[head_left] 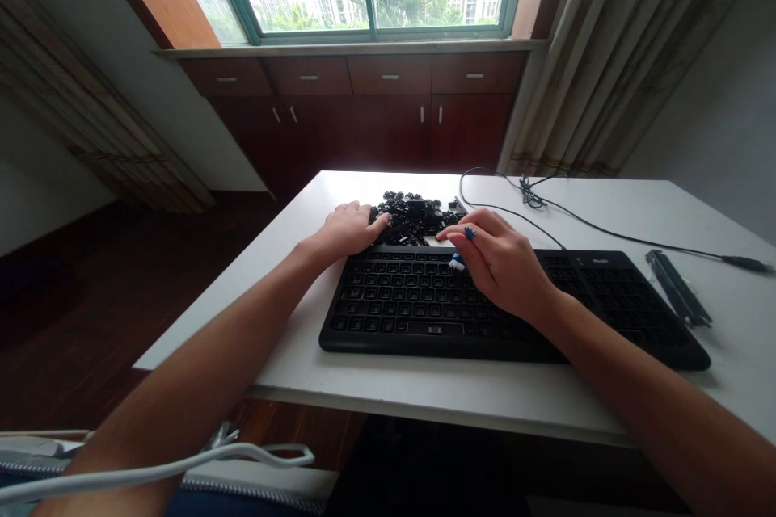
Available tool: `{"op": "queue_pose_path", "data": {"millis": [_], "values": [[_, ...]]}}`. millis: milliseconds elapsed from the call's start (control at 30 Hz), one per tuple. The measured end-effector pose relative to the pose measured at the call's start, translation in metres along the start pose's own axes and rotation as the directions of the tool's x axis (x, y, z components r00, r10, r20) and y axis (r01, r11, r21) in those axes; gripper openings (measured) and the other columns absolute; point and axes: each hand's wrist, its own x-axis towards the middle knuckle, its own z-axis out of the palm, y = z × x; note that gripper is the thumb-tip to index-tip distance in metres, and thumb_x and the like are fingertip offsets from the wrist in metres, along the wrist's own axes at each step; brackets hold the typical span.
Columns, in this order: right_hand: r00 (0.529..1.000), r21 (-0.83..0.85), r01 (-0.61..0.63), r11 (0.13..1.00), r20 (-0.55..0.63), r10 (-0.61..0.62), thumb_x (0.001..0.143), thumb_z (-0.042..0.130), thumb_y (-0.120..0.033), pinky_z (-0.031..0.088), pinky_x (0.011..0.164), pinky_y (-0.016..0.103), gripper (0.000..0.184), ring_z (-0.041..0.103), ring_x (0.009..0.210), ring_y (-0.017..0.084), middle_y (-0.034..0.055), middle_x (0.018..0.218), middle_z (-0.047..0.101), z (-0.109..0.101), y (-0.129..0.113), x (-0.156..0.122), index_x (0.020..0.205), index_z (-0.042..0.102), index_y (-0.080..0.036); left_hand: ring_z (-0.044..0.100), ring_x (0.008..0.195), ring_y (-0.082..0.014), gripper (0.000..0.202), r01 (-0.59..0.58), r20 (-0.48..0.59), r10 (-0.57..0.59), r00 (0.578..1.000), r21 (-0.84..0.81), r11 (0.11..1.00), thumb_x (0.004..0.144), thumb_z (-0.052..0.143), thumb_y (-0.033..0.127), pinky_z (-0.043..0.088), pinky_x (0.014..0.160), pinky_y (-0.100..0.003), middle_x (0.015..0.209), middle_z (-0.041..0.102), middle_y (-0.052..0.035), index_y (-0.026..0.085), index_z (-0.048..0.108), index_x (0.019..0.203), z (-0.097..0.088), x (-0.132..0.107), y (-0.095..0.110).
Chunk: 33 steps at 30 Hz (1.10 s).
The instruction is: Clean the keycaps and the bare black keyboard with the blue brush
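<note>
Plainly, what mattered most in space, as I judged it, was how the keyboard point(388, 338) lay under my right hand point(500, 258). Its long axis ran from side to side, crosswise to my right forearm, so that one stretch of rows reached out to the left of that hand and another to its right, partly hidden beneath my wrist and arm. I had the right hand's fingers closed around a small blue brush point(457, 261), its white bristles pointing down and to the left, just over the upper rows; whether they touched, I couldn't tell. My index finger reached leftward, to the near edge of the heap of black keycaps point(412, 218), which lay ahead and to the left of that hand, beyond the keyboard. My left hand point(355, 226) was the nearer one to the heap's left side: it lay loosely spread, gripping nothing that I could make out, its thumb against the pieces. Off to the right of my right hand, a dark strip point(676, 291) lay slantwise by the keyboard's far end on the white table point(630, 210).
</note>
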Motion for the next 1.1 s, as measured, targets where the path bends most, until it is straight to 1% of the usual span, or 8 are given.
{"op": "queue_pose_path", "data": {"millis": [167,267,400,600,667,800,1000,1100], "values": [[0.999,0.012,0.003,1.0,-0.039,-0.002,0.109,0.05,-0.032,0.056,0.083,0.039,0.028,0.064,0.099,0.02,0.0093,0.104,0.07,-0.0022,-0.0022,0.0006,0.11,0.075,-0.019,0.056,0.131,-0.0413,0.079,-0.009,-0.002,0.009,1.0,0.004,1.0,0.101,0.023,0.07,0.045,0.11,-0.052,0.136,0.065,-0.0233,0.014,0.066,0.135,0.0011,0.0003,-0.0017],[0.999,0.092,-0.005,0.996,-0.052,0.01,0.11,0.049,-0.032,0.054,0.079,0.038,0.032,0.064,0.09,0.018,0.0089,0.098,0.068,-0.0039,-0.0051,0.0009,0.1,0.076,-0.018,0.055,0.131,-0.042,0.079,-0.005,-0.004,0.005,1.0,-0.006,1.0,0.1,0.024,0.07,0.044,0.111,-0.053,0.137,0.065,-0.0232,0.014,0.066,0.136,0.0012,0.0002,-0.0019],[0.994,0.206,-0.089,0.974,-0.038,0.099,0.111,0.045,-0.036,0.051,0.075,0.036,0.044,0.062,0.08,0.015,0.006,0.086,0.067,-0.0062,-0.0069,0.0003,0.082,0.074,-0.019,0.056,0.131,-0.043,0.08,-0.01,-0.002,0.01,1.0,-0.024,1.0,0.1,0.025,0.07,0.044,0.111,-0.054,0.136,0.065,-0.0242,0.013,0.067,0.136,0.0013,0.0008,-0.002],[0.992,0.231,-0.128,0.964,0.016,0.127,0.111,0.043,-0.038,0.048,0.074,0.035,0.053,0.06,0.074,0.014,0.0045,0.075,0.064,-0.0072,-0.0048,-0.0009,0.071,0.071,-0.018,0.056,0.131,-0.0426,0.083,-0.015,0.006,0.015,1.0,-0.017,1.0,0.101,0.023,0.07,0.044,0.111,-0.052,0.138,0.063,-0.0268,0.008,0.066,0.135,0.0009,0.001,-0.0014],[0.994,0.195,-0.111,0.974,0.047,0.104,0.11,0.046,-0.039,0.047,0.071,0.034,0.051,0.058,0.072,0.014,0.0045,0.075,0.063,-0.0059,-0.0043,-0.0006,0.074,0.074,-0.018,0.056,0.131,-0.0432,0.083,-0.013,0.001,0.013,1.0,-0.019,1.0,0.101,0.024,0.069,0.044,0.111,-0.053,0.138,0.063,-0.0274,0.007,0.066,0.135,0.0004,0.0003,-0.0006],[0.996,0.112,-0.063,0.992,0.075,0.055,0.11,0.048,-0.04,0.045,0.068,0.032,0.042,0.055,0.072,0.013,0.004,0.08,0.061,-0.0021,-0.0029,0.0004,0.093,0.08,-0.019,0.055,0.133,-0.042,0.08,0.003,0.005,-0.003,1.0,-0.003,1.0,0.101,0.023,0.069,0.044,0.112,-0.053,0.137,0.064,-0.024,0.012,0.065,0.136,0.0003,-0.0004,0.0002],[0.999,0.072,-0.013,0.997,-0.028,0.015,0.108,0.054,-0.036,0.051,0.071,0.033,0.031,0.06,0.084,0.016,0.0072,0.096,0.067,-0.0013,-0.0012,0.0013,0.124,0.077,-0.022,0.055,0.131,-0.0429,0.083,-0.013,-0.006,0.013,1.0,-0.01,1.0,0.101,0.022,0.07,0.044,0.111,-0.054,0.138,0.064,-0.0262,0.009,0.065,0.136,0.0031,0.0018,-0.0025],[0.999,0.114,-0.023,0.993,-0.037,0.028,0.108,0.054,-0.034,0.052,0.074,0.035,0.029,0.061,0.087,0.017,0.0078,0.097,0.067,-0.0023,-0.0023,0.0011,0.113,0.079,-0.021,0.056,0.13,-0.0417,0.082,-0.011,-0.004,0.011,1.0,0.0,1.0,0.101,0.022,0.07,0.045,0.111,-0.052,0.136,0.064,-0.025,0.01,0.066,0.135,0.0029,0.0019,-0.0027]]}}
